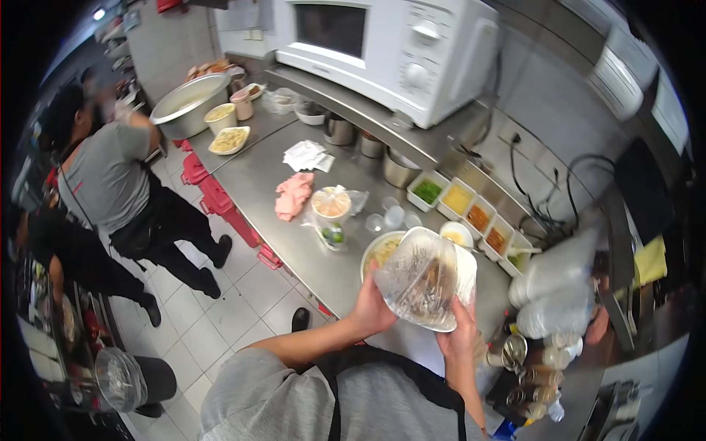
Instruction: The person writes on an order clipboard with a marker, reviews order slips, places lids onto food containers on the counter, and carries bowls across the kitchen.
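Observation:
Between both my hands is a white container (419,283) covered in clear, wrinkled plastic, with dark brown food showing through. It is tilted above the steel counter. My left hand (373,305) grips its left edge, and my right hand (459,329) holds the lower right corner; some fingers are hidden beneath. A whiter surface shows along the container's right side, and I cannot tell whether it is a second container. Partly hidden behind it stands a round bowl (365,266) of yellowish food. A small bowl (457,234) with something yellow is just beyond.
Topping trays (476,215) line the counter's back right. Clear cups (394,217), a bagged tub (331,203), a pink cloth (294,195) and white packets (307,156) lie ahead. A microwave (390,51) sits on the shelf. Two people stand left, near a bin (136,378).

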The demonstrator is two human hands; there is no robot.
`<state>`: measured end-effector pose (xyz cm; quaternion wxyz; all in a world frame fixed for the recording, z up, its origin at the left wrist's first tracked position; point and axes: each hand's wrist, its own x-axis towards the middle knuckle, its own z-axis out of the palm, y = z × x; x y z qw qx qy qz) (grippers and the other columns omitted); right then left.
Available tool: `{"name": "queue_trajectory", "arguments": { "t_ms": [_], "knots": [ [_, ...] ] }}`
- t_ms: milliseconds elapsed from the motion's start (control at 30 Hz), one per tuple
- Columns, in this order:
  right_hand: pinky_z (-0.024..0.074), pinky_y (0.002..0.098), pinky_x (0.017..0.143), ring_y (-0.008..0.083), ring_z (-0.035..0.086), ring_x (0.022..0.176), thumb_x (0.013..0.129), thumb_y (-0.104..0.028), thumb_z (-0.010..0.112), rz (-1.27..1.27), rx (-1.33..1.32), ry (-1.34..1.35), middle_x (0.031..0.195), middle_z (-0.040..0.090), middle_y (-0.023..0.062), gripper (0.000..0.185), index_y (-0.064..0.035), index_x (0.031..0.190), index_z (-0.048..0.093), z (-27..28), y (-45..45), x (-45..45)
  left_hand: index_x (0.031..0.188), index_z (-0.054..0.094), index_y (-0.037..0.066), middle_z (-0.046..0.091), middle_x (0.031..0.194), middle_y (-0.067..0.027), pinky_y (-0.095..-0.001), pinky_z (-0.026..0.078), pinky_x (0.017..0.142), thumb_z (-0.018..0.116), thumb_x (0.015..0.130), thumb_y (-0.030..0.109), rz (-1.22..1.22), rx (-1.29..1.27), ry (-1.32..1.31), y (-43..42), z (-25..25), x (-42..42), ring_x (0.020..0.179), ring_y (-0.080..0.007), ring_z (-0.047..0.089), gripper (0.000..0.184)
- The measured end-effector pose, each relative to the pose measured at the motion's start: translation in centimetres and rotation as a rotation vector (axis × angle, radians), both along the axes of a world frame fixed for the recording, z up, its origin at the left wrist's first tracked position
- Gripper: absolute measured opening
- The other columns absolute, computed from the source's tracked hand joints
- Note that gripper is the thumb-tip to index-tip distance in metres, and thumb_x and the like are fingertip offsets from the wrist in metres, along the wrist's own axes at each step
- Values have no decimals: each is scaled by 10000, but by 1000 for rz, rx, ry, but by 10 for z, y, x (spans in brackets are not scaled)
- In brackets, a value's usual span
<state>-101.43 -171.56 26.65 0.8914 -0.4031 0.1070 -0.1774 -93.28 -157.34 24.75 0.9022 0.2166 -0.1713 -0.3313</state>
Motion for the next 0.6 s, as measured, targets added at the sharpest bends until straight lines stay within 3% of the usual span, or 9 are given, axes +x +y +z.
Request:
{"name": "queue_trajectory", "arguments": {
  "t_ms": [33, 133, 233, 333, 367, 400, 500, 533, 600],
  "knots": [
    [368, 410, 988, 266, 423, 1196, 889, -65, 447, 2, -25, -17, 1338, 376, 127, 574, -90, 1403, 192, 2, 12, 16, 1348, 335, 55, 431, 1330, -106, -417, 354, 1006, 318, 918, 531, -110, -269, 285, 10, 5, 10, 1212, -251, 429, 641],
    [288, 408, 1040, 256, 313, 1273, 914, -45, 416, -14, -76, -35, 1418, 252, 108, 617, -154, 1435, 104, 7, 57, 63, 1310, 364, 43, 426, 1316, -92, -448, 318, 1029, 534, 888, 375, -77, -422, 264, 50, 2, 40, 1233, -233, 387, 563],
    [281, 412, 1043, 256, 302, 1278, 924, -63, 420, 35, -100, -36, 1423, 237, 103, 627, -178, 1437, 79, 2, 106, 119, 1299, 371, 25, 457, 1286, -106, -414, 371, 995, 430, 930, 407, 390, 239, -5, 82, 7, 81, 1189, -210, 440, 534],
    [278, 415, 1043, 248, 292, 1282, 934, -92, 427, 151, -94, 11, 1418, 240, 97, 628, -191, 1433, 59, 1, 154, 179, 1285, 371, -2, 499, 1213, -85, -320, 393, 942, 374, 971, 327, 450, 234, 199, 123, -8, 146, 1092, -161, 490, 455],
    [278, 415, 1043, 246, 292, 1282, 935, -97, 427, 182, -107, 28, 1416, 241, 96, 625, -193, 1432, 60, 0, 169, 200, 1268, 389, -10, 512, 1191, -84, -311, 397, 928, 364, 974, 329, 511, 241, 182, 136, -12, 168, 1065, -156, 499, 449],
    [346, 417, 1004, 239, 376, 1237, 947, -134, 406, 173, -183, 56, 1386, 316, 79, 557, -167, 1422, 117, -2, 183, 220, 1251, 408, -19, 525, 1169, -83, -301, 401, 915, 353, 977, 330, 568, 253, 166, 149, -17, 189, 1039, -150, 507, 447],
    [348, 409, 1000, 232, 367, 1246, 948, -187, 416, 287, -269, 112, 1383, 325, 68, 542, -167, 1416, 142, -5, 202, 272, 1202, 458, -36, 546, 1132, -82, -285, 400, 892, 343, 979, 344, 656, 343, 145, 194, -24, 250, 999, -142, 511, 456],
    [406, 400, 945, 222, 397, 1216, 945, -277, 427, 235, -350, 169, 1348, 370, 78, 520, -165, 1397, 196, 1, 209, 286, 1186, 475, -41, 550, 1125, -82, -281, 398, 888, 343, 978, 350, 670, 382, 136, 210, -22, 275, 993, -140, 509, 462],
    [446, 393, 891, 215, 427, 1179, 941, -320, 429, 286, -407, 178, 1307, 413, 83, 506, -166, 1381, 232, 8, 206, 308, 1174, 485, -42, 557, 1113, -91, -288, 394, 890, 340, 975, 370, 684, 392, 97, 234, -23, 328, 995, -147, 507, 481]
  ]
}}
